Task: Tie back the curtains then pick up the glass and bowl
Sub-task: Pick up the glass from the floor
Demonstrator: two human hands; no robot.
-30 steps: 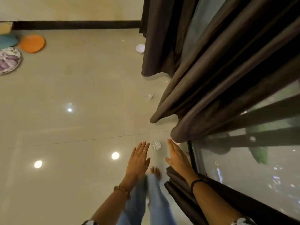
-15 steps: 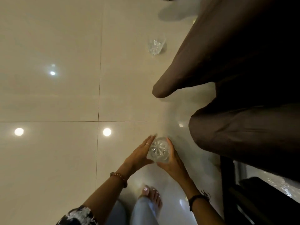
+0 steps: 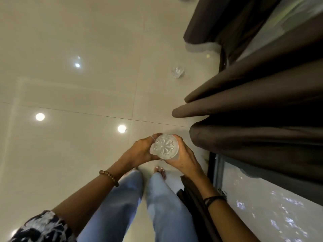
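Note:
A clear cut-crystal glass (image 3: 164, 148) with a star pattern sits between both of my hands, lifted above the floor in front of my legs. My left hand (image 3: 139, 151) curls round its left side and my right hand (image 3: 181, 154) wraps its right side. A second clear glass piece (image 3: 177, 72) stands farther off on the tiles; I cannot tell whether it is a glass or a bowl. Dark brown curtains (image 3: 253, 105) hang in heavy folds at the right, along the window.
Glossy beige floor tiles (image 3: 70, 154) spread to the left, with ceiling lights reflected in them. A window pane (image 3: 262, 206) with a dark frame runs along the lower right. Another curtain panel (image 3: 218, 23) hangs at the far right top.
My open hands came down around the glass on the floor and closed on it. Now it is raised off the tiles and I stand more upright.

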